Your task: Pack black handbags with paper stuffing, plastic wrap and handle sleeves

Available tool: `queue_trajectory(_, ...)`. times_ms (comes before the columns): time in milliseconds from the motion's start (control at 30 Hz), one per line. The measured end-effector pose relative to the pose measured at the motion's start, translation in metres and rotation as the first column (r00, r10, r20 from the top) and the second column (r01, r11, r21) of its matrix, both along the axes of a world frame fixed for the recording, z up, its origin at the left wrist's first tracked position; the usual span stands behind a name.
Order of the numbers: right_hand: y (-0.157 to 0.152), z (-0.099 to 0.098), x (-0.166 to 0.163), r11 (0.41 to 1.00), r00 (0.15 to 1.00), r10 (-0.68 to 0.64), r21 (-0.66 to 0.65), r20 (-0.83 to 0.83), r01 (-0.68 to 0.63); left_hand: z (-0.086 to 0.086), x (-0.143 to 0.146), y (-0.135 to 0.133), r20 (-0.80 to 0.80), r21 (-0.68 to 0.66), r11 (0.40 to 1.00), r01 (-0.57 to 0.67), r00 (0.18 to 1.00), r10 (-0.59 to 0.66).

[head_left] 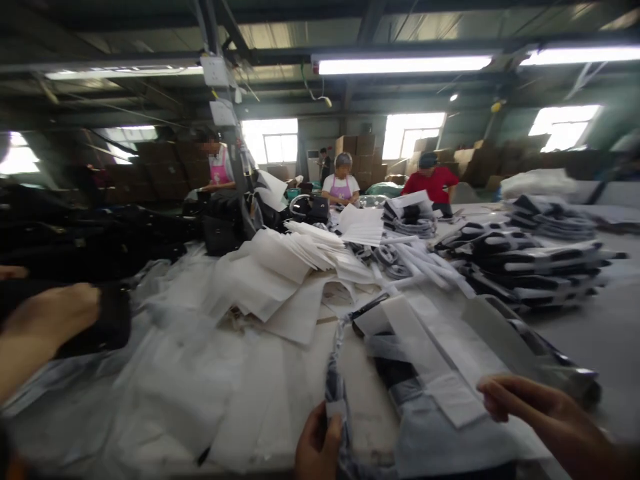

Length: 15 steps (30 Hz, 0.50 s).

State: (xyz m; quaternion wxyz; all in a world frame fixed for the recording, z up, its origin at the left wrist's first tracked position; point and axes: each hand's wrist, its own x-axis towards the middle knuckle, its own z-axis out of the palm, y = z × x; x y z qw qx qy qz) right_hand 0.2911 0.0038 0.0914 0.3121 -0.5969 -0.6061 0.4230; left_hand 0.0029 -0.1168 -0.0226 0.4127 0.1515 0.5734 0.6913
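My left hand (317,445) is at the bottom centre, closed in a pinch on a dark strap in clear plastic (336,373) that runs up from it. My right hand (525,407) comes in from the lower right with its fingers curled together at the edge of a white wrapping strip (440,373). That strip lies over a dark bag part (395,373) on the table in front of me. A black-edged piece (367,308) sticks out just behind it.
Piles of white sheets (280,267) and clear plastic (165,373) cover the table's left. Wrapped black-and-white items are stacked at right (540,267). Another person's forearm (45,327) reaches in at far left beside black bags (75,240). Three workers stand at the far end (341,181).
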Motion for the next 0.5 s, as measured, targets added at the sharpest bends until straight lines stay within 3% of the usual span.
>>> queue_trajectory(67,-0.010,0.014,-0.053,0.944,0.945,0.328,-0.039,0.006,-0.328,0.002,0.003,-0.001,0.011,0.046,0.999,-0.012,1.000,0.011)
queue_trajectory(133,-0.020,0.017,-0.102,0.836,0.837,0.546,-0.041,-0.040,-0.547,0.004,0.007,-0.002,0.015,0.072,0.997,-0.015,1.000,0.014)
queue_trajectory(200,-0.026,0.011,-0.140,0.725,0.726,0.684,-0.033,-0.071,-0.688,0.005,0.010,-0.002,0.001,0.099,0.995,-0.015,1.000,0.015)
queue_trajectory(300,-0.026,-0.010,-0.176,0.653,0.654,0.754,-0.037,-0.059,-0.756,0.006,0.013,-0.001,-0.010,0.127,0.992,-0.021,1.000,0.023)
queue_trajectory(500,-0.018,-0.034,-0.189,0.683,0.665,0.726,-0.076,0.176,-0.726,0.003,0.015,-0.001,0.045,0.156,0.986,-0.051,0.998,0.044)
